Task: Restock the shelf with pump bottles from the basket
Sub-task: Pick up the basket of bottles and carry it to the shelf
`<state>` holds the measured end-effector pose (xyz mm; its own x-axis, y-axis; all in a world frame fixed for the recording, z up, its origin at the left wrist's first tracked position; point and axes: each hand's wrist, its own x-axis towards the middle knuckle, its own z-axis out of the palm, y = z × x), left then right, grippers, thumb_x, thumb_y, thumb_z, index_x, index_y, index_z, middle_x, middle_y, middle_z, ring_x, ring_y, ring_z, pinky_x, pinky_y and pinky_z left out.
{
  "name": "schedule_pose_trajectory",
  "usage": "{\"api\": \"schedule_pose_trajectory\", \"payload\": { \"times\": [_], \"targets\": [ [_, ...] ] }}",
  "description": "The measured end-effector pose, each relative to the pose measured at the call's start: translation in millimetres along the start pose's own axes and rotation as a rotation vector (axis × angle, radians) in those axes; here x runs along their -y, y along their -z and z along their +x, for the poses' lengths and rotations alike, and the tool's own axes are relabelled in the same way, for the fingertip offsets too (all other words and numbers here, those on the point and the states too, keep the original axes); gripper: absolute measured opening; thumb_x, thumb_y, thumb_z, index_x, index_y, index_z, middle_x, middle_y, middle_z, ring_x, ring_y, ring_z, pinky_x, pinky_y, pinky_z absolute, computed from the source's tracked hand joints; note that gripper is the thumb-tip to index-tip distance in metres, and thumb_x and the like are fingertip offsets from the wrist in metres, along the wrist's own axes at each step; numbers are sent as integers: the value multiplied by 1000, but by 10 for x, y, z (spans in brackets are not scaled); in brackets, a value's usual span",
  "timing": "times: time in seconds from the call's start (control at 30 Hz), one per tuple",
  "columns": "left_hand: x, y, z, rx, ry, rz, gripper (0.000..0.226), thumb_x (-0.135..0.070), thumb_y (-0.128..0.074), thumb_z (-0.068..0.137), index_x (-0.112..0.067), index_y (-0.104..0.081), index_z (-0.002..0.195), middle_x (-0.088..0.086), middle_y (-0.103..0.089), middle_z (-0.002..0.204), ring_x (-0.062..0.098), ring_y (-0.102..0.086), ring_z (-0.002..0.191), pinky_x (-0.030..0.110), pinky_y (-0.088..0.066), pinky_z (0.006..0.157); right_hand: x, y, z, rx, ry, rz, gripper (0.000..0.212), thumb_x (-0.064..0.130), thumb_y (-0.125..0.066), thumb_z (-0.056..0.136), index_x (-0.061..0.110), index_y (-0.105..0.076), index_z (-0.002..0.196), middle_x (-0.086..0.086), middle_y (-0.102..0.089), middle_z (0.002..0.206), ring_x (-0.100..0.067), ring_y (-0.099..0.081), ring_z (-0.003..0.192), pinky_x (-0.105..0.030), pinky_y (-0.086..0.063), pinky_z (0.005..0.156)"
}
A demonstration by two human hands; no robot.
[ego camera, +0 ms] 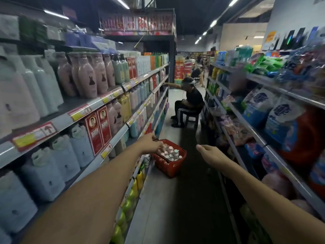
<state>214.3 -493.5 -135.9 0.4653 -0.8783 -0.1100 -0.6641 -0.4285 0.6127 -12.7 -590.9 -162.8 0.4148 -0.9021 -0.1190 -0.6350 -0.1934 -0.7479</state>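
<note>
Two bare arms reach out ahead of me down a supermarket aisle. My left hand (150,142) is stretched over the near rim of a red basket (170,164); its fingers curl downward, but I cannot tell whether they grip the rim, a handle or one of the bottles. My right hand (209,152) hangs in the air to the right of the basket, fingers loosely relaxed, holding nothing and touching nothing.

The basket sits on the floor (177,205), close against the foot of the left shelving (112,101), and is filled with pump bottles (169,152) standing upright, pale caps showing.

The left shelving carries rows of pink bottles (88,80), green bottles, red boxes (98,129) and pale blue refill jugs (44,175), with yellow price tags along the shelf edges. The right shelving (263,138) holds bagged goods in blue, white and green.

Farther down the aisle, a seated person (189,103) in dark clothes reaches one arm toward the left shelves.
</note>
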Motion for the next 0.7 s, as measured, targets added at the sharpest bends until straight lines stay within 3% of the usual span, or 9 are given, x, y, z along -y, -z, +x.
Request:
{"api": "schedule_pose_trajectory", "payload": {
  "times": [0.1, 0.2, 0.27, 0.4, 0.47, 0.53, 0.63, 0.7],
  "targets": [
    [142, -46, 779, 5, 31, -27, 38, -42, -60, 94, -15, -54, 119, 9, -57, 122, 22, -53, 103, 28, -41, 85, -49, -190, 764, 13, -33, 39, 53, 53, -43, 99, 22, -53, 141, -6, -55, 145, -24, -52, 132, -37, -41, 106],
    [368, -144, 1604, 45, 78, -31, 60, -44, -63, 92, -12, -49, 140, 10, -53, 141, 27, -53, 124, 27, -39, 91, -123, -455, 1555, 37, -82, 72, 50, 49, -44, 101, 21, -54, 141, -6, -55, 144, -25, -53, 129, -34, -42, 97],
    [533, -208, 2192, 85, 89, -42, 63, -45, -65, 90, -12, -48, 141, 9, -52, 144, 26, -52, 128, 28, -40, 94, -184, -647, 2098, 40, -117, 104, 50, 48, -44, 101, 22, -54, 142, -6, -57, 141, -24, -55, 122, -32, -42, 87],
    [727, -220, 3429, 162, 127, -32, 64, -45, -67, 88, -12, -49, 140, 8, -51, 144, 25, -50, 130, 26, -36, 91, -172, -934, 3168, 51, -196, 196, 50, 46, -47, 100, 20, -53, 142, -5, -59, 138, -24, -56, 121, -32, -39, 85],
    [762, -199, 4038, 148, 123, -40, 44, -42, -68, 87, -15, -60, 120, 10, -59, 127, 24, -58, 112, 28, -39, 82, -158, -998, 3669, 38, -226, 245, 49, 46, -49, 100, 20, -54, 141, -5, -62, 130, -19, -59, 107, -30, -41, 80],
    [798, -222, 4617, 137, 126, -47, 30, -40, -68, 86, -15, -59, 98, 17, -64, 113, 27, -60, 96, 30, -38, 71, -200, -1035, 4159, 26, -245, 283, 49, 45, -50, 99, 18, -54, 140, -3, -63, 118, -15, -58, 94, -25, -43, 70],
    [874, -330, 5442, 158, 158, -16, 39, -36, -67, 88, -11, -58, 116, 10, -61, 115, 25, -56, 99, 31, -40, 79, -346, -1107, 4895, 31, -305, 315, 50, 43, -53, 98, 16, -54, 140, 0, -63, 103, -14, -59, 90, -24, -44, 69],
    [937, -442, 6067, 164, 174, -16, 39, -33, -67, 88, -10, -58, 118, 5, -60, 114, 24, -57, 101, 33, -45, 84, -499, -1189, 5473, 30, -347, 351, 51, 44, -55, 96, 16, -54, 139, 4, -58, 92, -11, -54, 82, -22, -41, 62]
  ]
}}
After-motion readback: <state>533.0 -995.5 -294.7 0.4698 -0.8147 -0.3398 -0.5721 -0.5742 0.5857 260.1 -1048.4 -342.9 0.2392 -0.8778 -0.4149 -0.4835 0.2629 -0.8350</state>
